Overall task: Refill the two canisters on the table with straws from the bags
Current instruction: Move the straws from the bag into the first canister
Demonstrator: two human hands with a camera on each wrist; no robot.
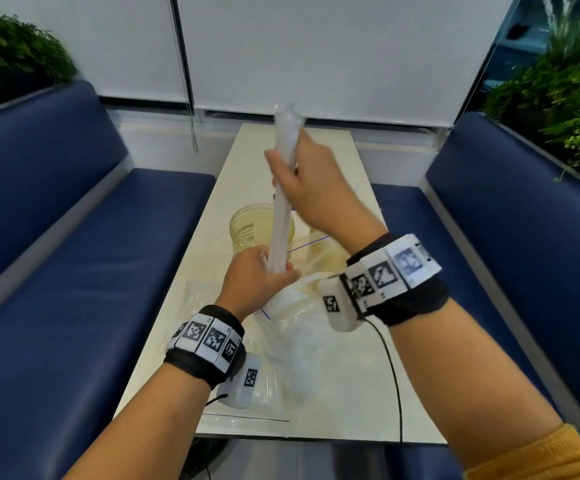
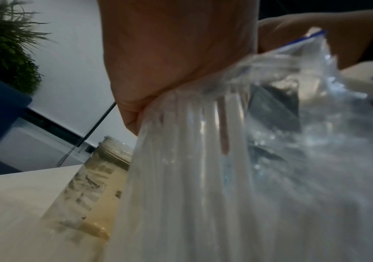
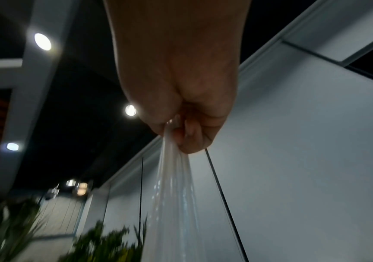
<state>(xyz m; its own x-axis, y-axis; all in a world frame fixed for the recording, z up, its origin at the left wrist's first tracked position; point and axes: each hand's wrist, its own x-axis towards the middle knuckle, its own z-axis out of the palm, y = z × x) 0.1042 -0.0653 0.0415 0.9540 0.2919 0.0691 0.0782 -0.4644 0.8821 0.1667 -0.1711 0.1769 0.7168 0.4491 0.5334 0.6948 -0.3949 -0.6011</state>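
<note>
Two bare hands lift a bundle of clear plastic straws [image 1: 283, 188] above a long cream table [image 1: 347, 386] between blue benches. Beneath lies a clear zip-top bag [image 1: 292, 348], its mouth gathered round the bundle's foot. A clear round canister [image 1: 243, 230] stands empty behind; a second is hidden. Right hand [image 1: 311, 192] clenches the bundle high, left hand [image 1: 259, 280] clasps its base. Filling appears hardly begun.

white straws [image 1: 279, 233], navy benches [image 1: 73, 258], checkered wristbands [image 1: 208, 341]
</note>
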